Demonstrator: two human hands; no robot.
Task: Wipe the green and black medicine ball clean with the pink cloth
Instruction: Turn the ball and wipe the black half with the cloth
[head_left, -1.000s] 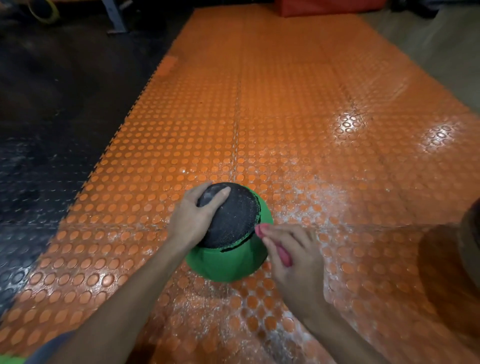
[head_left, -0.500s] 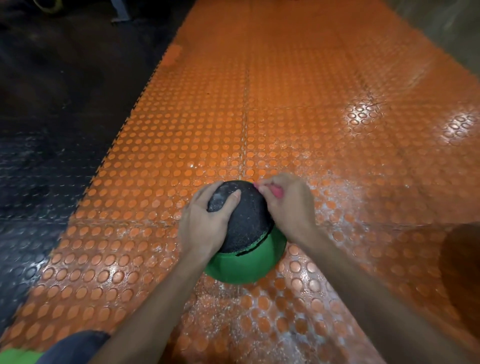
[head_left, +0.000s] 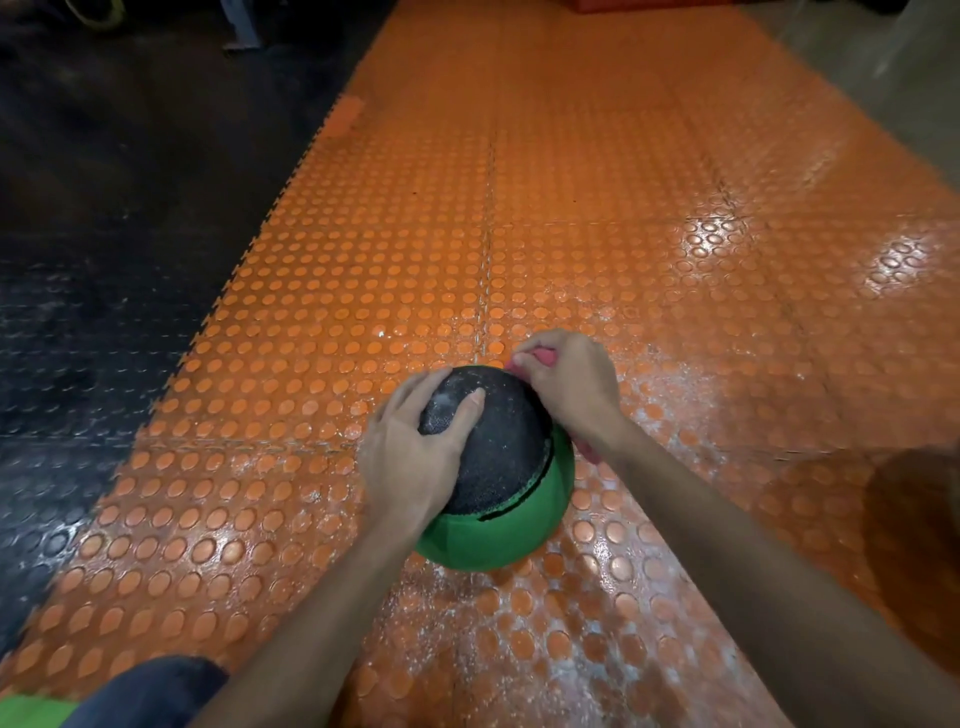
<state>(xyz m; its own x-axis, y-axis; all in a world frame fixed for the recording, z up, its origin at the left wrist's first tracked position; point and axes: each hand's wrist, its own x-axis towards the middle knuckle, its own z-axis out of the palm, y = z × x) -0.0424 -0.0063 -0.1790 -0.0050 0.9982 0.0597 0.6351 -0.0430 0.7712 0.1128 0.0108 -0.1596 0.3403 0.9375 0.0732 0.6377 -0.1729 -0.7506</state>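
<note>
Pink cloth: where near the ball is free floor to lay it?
Bare orange mat stretches beyond the ball, to the black floor at left. More lies right of the right hand gripping the pink cloth. Crowded nearside: left hand and both forearms flank the ball.

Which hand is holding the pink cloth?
The right hand, gripping the pink cloth behind the green and black medicine ball; the left hand rests bare on top.

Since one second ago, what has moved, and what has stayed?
The right hand, gripping the crumpled pink cloth, slid from the near right side of the round green and black medicine ball to its far right edge. The left hand stays spread on the black panel, and the ball stays on the orange studded floor mat.
</note>
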